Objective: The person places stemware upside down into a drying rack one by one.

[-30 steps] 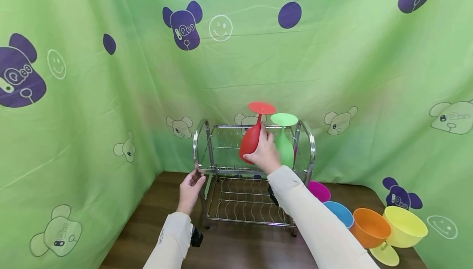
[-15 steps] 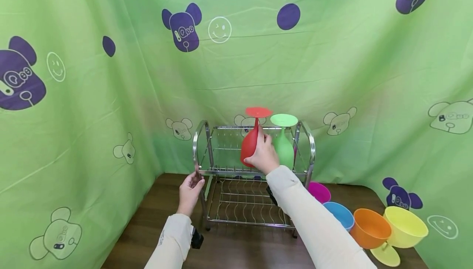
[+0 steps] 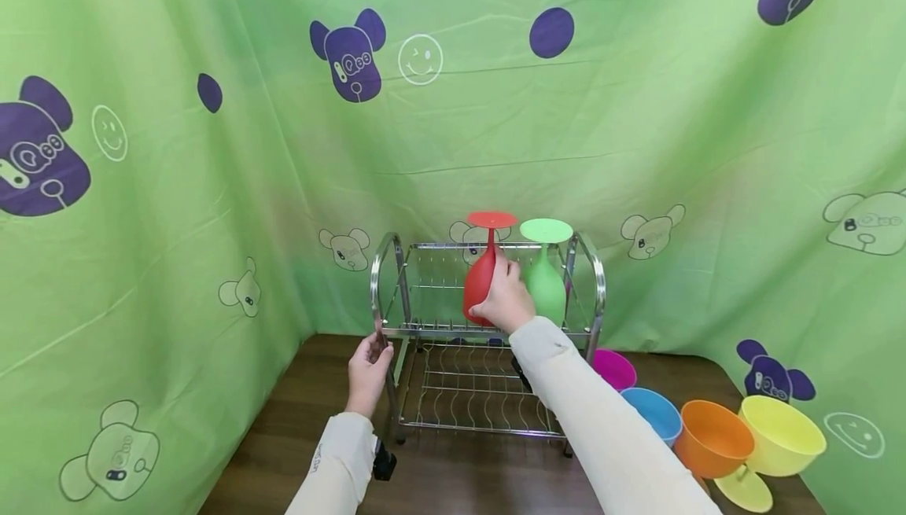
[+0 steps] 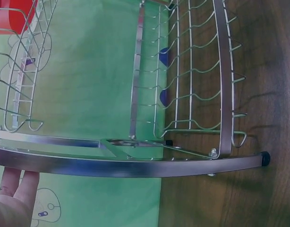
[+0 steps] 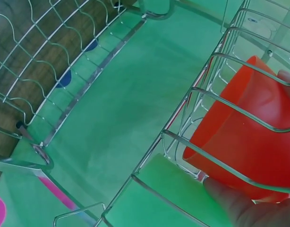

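A two-tier metal dish rack [image 3: 374, 287] stands on the table. My right hand [image 3: 508, 295] grips a red plastic goblet [image 3: 479, 283] by its bowl, foot up and rim down, at the upper tier. In the right wrist view the goblet's rim sits among the rack's wires, with my fingers [image 5: 234, 203] against the bowl. Just to its right, a light green goblet [image 3: 546, 291] stands upside down in the same tier. My left hand [image 3: 368, 373] holds the rack's left post [image 4: 112, 165], its fingertips partly hidden behind the metal.
Right of the rack, magenta [image 3: 614, 369], blue [image 3: 653, 414], orange [image 3: 715, 440] and yellow [image 3: 784, 436] goblets stand upright on the brown table [image 3: 460, 476], partly behind my right sleeve. A green patterned cloth [image 3: 453, 130] hangs around the back and sides.
My right hand has lowered the red goblet slightly and brought it from a tilt to nearly vertical. My left hand has stayed on the rack's post.
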A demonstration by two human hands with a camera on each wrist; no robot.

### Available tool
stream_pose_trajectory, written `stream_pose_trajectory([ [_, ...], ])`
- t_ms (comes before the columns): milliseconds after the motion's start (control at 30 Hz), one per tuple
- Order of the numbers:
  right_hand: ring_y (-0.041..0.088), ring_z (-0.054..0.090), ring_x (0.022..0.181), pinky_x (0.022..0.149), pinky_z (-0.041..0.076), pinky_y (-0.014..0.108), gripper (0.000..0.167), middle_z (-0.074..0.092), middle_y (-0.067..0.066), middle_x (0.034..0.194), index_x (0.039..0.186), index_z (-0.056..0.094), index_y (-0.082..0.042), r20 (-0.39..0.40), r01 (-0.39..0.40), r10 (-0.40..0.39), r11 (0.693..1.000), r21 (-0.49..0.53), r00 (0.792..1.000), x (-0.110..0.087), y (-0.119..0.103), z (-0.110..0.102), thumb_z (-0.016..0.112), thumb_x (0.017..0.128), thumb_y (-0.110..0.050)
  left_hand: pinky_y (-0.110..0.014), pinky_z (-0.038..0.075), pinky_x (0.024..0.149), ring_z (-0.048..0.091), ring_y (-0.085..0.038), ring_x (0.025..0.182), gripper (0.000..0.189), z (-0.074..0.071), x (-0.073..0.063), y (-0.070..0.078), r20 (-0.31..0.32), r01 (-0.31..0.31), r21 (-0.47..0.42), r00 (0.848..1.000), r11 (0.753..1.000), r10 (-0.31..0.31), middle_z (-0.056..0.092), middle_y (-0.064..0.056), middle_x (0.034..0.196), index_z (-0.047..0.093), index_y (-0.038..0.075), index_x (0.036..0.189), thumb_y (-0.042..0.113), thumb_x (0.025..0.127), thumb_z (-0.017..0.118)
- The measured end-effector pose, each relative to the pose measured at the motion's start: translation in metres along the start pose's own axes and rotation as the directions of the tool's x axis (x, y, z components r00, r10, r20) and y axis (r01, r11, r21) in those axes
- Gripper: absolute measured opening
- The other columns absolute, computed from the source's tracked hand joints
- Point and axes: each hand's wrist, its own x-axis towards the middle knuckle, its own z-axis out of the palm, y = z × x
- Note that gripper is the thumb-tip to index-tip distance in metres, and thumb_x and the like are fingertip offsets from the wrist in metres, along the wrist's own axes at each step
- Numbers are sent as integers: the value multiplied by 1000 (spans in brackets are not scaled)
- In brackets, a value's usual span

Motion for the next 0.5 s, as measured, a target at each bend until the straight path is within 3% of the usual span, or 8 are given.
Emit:
stream_pose_trajectory([
  [400, 50, 55, 103, 83, 51, 56, 109, 36, 30, 131, 148, 14, -2, 48, 6, -5, 1000, -16, 999, 5, 8, 6, 85, 65, -12, -15, 46, 68, 54, 2, 73, 24, 0, -3, 9, -3, 22, 37, 1000, 999, -22, 65, -26, 90, 57, -19, 106, -11, 84, 60],
  [467, 49, 55, 102, 82, 51, 55, 109, 35, 29, 131, 149, 13, -3, 52, -2, 3, 1000, -12, 999, 5, 8, 6, 85, 66, -13, -15, 46, 68, 53, 3, 72, 23, -1, -2, 5, -1, 10, 40, 1000, 999, -10, 65, -26, 89, 57, -19, 105, -11, 84, 60],
  [500, 49, 55, 102, 82, 51, 55, 109, 35, 29, 132, 149, 13, -3, 54, -6, 7, 1000, -9, 999, 5, 7, 6, 84, 67, -13, -15, 46, 68, 54, 3, 72, 23, -1, -3, 11, 3, 1, 48, 1000, 999, -1, 65, -26, 88, 57, -20, 105, -12, 84, 59],
])
